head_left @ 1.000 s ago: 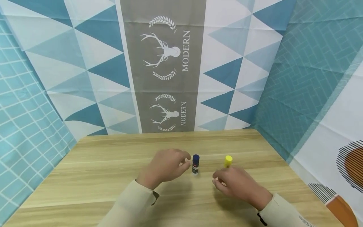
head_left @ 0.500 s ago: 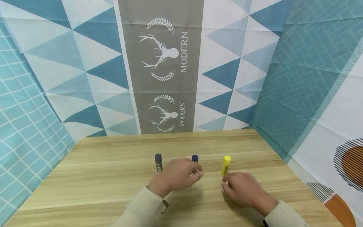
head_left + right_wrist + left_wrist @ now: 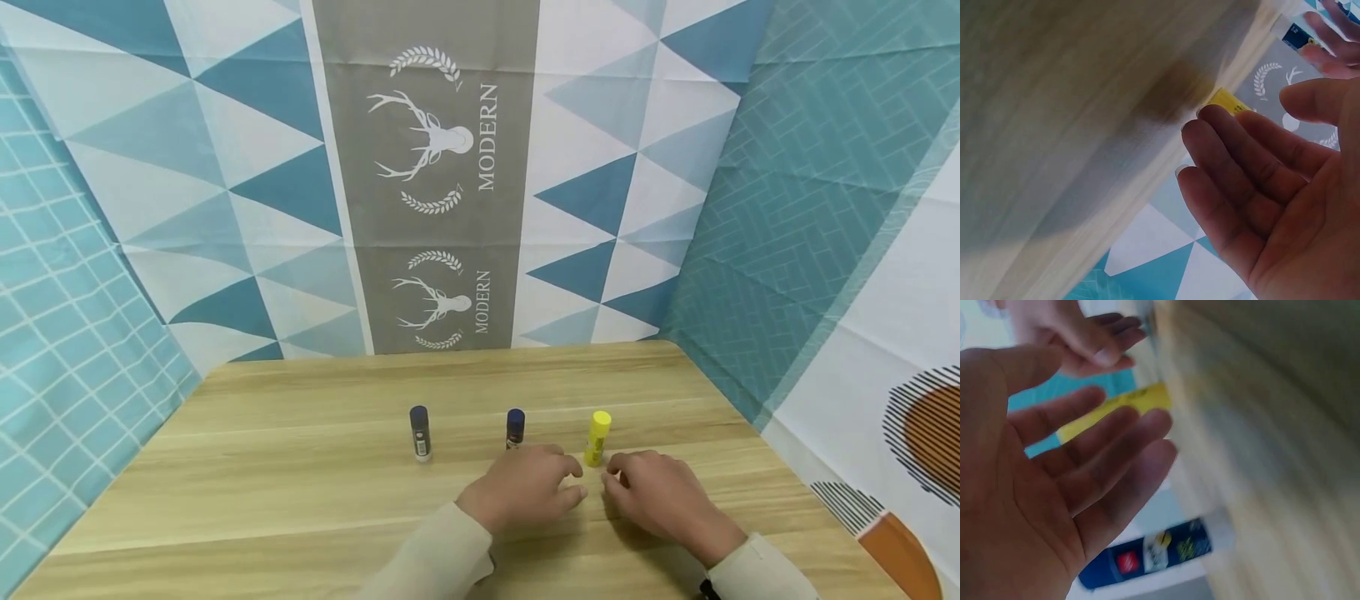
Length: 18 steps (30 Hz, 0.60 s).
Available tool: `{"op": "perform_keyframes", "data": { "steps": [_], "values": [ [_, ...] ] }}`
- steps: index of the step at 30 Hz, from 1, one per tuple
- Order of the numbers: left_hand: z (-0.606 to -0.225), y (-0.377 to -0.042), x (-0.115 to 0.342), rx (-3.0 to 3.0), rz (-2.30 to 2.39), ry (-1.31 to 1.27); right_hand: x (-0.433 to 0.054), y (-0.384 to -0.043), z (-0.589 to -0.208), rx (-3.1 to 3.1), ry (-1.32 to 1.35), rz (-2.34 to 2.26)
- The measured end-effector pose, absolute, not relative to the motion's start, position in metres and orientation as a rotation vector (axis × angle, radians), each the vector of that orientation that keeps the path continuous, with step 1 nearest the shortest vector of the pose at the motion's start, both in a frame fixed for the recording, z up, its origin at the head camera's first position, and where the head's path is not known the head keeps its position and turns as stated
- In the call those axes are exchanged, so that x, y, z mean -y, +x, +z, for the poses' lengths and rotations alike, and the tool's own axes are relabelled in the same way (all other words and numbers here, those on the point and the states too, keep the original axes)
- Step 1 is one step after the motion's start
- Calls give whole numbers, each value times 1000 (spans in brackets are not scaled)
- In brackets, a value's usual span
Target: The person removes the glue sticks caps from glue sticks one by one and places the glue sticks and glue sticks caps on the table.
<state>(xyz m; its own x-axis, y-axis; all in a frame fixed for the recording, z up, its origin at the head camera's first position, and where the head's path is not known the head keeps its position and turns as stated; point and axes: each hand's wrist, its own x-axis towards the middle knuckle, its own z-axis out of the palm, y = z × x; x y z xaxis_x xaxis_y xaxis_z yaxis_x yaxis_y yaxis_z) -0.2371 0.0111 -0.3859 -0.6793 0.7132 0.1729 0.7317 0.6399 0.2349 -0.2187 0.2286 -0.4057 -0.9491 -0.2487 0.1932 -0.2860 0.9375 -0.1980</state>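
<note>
Left hand (image 3: 528,490) and right hand (image 3: 660,498), I see, have fingers loosely apart near one yellow cylindrical tube (image 3: 597,439). It stands on the wood-grain worktop (image 3: 255,467), right of two dark-capped cylindrical tubes (image 3: 421,432).

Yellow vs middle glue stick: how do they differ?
The yellow glue stick is mostly yellow; the middle glue stick is mostly navy with a white bottom end. In the head view, the left hand hides the middle glue stick's lower end; the yellow one shows whole. Both stand upright.
</note>
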Motion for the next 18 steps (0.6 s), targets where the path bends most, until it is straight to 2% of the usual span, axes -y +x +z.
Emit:
{"op": "perform_keyframes", "data": {
  "steps": [10, 18],
  "values": [
    [-398, -238, -42, 2947, -838, -715, -237, -219, -403, 2973, 380, 380],
    [-406, -249, -65, 2902, -1055, -484, -241, -218, -402, 2941, 361, 410]
  ]
}}
